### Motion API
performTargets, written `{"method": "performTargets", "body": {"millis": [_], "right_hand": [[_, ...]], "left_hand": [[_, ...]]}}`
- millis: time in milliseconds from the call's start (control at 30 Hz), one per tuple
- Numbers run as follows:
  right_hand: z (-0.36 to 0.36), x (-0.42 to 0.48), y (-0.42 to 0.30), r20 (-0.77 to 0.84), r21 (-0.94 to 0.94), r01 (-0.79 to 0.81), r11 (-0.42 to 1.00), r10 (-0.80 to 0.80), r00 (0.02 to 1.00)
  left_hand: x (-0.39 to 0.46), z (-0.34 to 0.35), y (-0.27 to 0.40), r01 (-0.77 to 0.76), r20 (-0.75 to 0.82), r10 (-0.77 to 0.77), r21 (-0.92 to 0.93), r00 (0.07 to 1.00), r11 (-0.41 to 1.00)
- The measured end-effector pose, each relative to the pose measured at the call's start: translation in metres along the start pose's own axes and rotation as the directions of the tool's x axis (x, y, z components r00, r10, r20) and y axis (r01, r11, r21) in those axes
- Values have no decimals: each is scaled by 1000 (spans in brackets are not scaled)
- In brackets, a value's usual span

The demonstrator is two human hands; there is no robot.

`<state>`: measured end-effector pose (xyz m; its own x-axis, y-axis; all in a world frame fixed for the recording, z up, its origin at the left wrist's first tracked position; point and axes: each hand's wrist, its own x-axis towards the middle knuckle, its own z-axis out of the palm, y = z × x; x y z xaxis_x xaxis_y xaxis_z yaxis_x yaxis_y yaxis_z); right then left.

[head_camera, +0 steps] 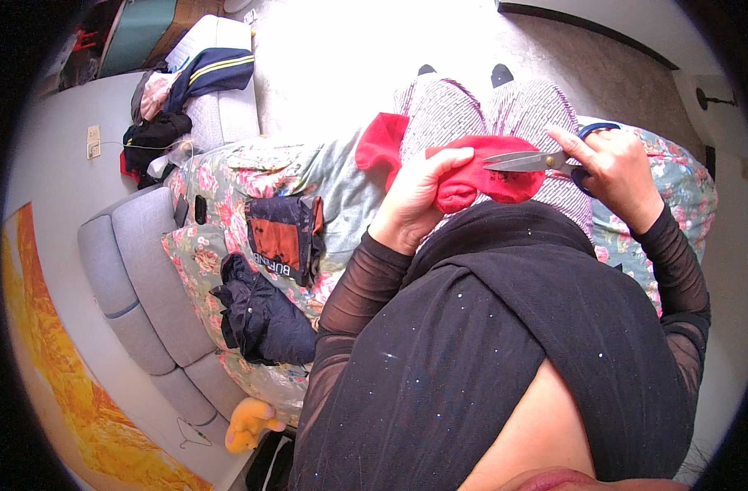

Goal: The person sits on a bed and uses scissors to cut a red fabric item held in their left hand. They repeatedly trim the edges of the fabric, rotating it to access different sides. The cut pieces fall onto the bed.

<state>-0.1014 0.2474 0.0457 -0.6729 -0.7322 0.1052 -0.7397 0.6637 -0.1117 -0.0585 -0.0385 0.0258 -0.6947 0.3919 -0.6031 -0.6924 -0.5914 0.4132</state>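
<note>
Above my lap, my left hand (420, 193) grips a bunched piece of red fabric (502, 144), which looks like a sock. A dark printed mark shows on its right end. My right hand (619, 159) holds scissors (521, 161) by their dark blue handles, with the index finger stretched out. The steel blades point left and lie over the red fabric, their tips slightly parted. Whether the fabric sits between the blades I cannot tell. Another stretch of red fabric (380, 144) hangs over my left thigh, beyond my left hand.
I sit on a bed with a floral cover (269, 175). To my left lie a folded dark and orange garment (282, 236), a navy garment (266, 319) and a small black object (200, 209). A grey padded headboard (159, 276), a plush toy (248, 423) and heaped clothes (208, 77) stand farther left.
</note>
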Motion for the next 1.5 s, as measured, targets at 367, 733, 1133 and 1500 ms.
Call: {"method": "performTargets", "body": {"millis": [367,733,1133,1500], "right_hand": [[16,-2,8,-51,248,-77,966,92,994],[5,2,-3,3,169,-40,985,40,999],[5,4,-7,0,141,-26,990,26,1000],[14,3,0,-14,260,-66,963,72,997]], "left_hand": [[3,-6,-3,-74,9,74,33,997,997],[1,-7,-2,-122,58,121,21,991,992],[-4,3,1,-167,53,162,107,985,980],[-1,3,-3,-246,4,247,95,969,965]]}}
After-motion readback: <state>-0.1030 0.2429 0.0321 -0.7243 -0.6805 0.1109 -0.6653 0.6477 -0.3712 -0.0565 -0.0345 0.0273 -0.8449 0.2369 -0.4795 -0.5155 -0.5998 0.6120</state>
